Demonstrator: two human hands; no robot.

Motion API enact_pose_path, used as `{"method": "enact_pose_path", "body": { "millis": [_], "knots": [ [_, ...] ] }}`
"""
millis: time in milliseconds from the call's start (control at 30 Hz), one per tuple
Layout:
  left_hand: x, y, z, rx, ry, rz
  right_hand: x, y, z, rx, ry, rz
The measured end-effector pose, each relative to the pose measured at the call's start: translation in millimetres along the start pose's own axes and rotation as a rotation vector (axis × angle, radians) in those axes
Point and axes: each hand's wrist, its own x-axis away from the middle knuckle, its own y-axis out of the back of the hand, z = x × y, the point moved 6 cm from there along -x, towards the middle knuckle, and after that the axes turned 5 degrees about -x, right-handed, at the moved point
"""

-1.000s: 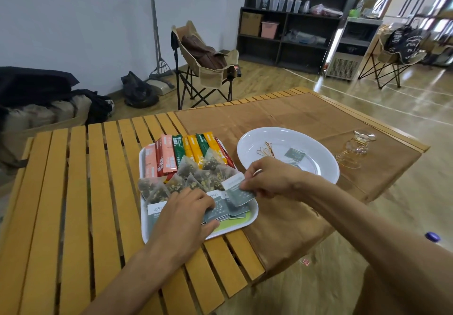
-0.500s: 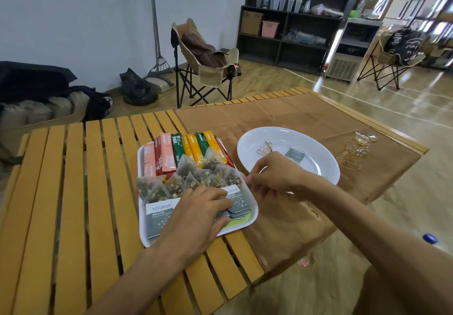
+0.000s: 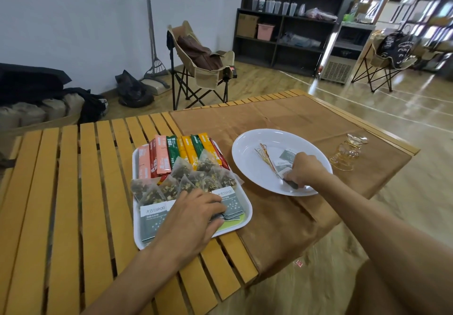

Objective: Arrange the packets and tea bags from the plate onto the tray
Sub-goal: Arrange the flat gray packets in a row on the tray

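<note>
A white tray (image 3: 248,213) on the slatted table holds a back row of coloured stick packets (image 3: 181,151), a middle row of mesh tea bags (image 3: 186,180) and grey sugar packets (image 3: 153,219) at the front. My left hand (image 3: 193,213) lies flat, fingers spread, on those grey packets. To the right a white plate (image 3: 247,161) carries two grey packets (image 3: 286,155) and thin gold picks (image 3: 263,155). My right hand (image 3: 302,170) rests over the plate's near side, fingers pinched on a grey packet (image 3: 290,183) lying there.
A brown cloth (image 3: 282,123) covers the table's right half under the plate. A small glass cup (image 3: 348,153) stands right of the plate near the table's edge. Folding chairs, dark shelves and bags stand on the floor beyond.
My right hand let go of a grey packet on the tray and moved right to the plate, closing on another packet. My left hand stayed pressed on the tray's grey packets.
</note>
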Motion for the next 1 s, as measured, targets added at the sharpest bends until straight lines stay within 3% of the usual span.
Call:
{"method": "enact_pose_path", "body": {
  "millis": [300, 467, 600, 767, 1000],
  "knots": [
    [-2.6, 10.7, -0.6, 0.009, 0.002, -0.018, 8.1, 21.6, 5.3, -0.064, -0.017, -0.101],
    [8.1, 32.6, 19.4, 0.002, 0.094, -0.041, 51.8, 45.4, 56.6, -0.271, 0.213, -0.22],
    [23.8, 51.0, 41.2, 0.007, 0.22, -0.007, 99.6, 18.5, 122.5, -0.462, 0.378, 0.007],
    [37.0, 75.6, 78.1, -0.03, 0.398, 0.05, 132.5, -36.4, 176.9, -0.587, 0.378, 0.376],
    [40.2, 85.1, 91.2, -0.06, 0.447, 0.138, 145.7, -78.7, 213.8, -0.596, 0.35, 0.477]
  ]
}}
